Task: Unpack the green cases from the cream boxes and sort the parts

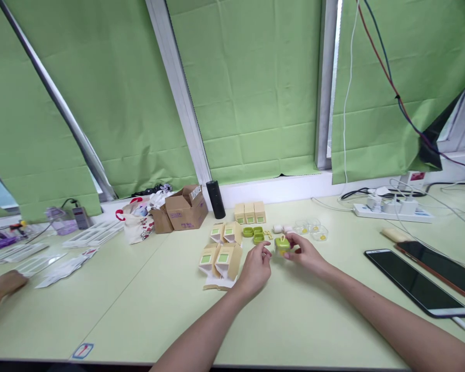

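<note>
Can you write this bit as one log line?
right hand: holding green-topped container | left hand: beside container | nearby: tan boxes, green pieces

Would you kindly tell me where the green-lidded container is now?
In the head view, the green-lidded container is right of centre, held by the right hand, just right of the left hand.

Over the desk (158, 315), the right hand (304, 251) is holding a small green-lidded container (282, 245) while the left hand (254, 267) is curling just beside it. A power strip (383, 212) is lying near the back edge, two phones (418, 281) toward the right edge.
</note>
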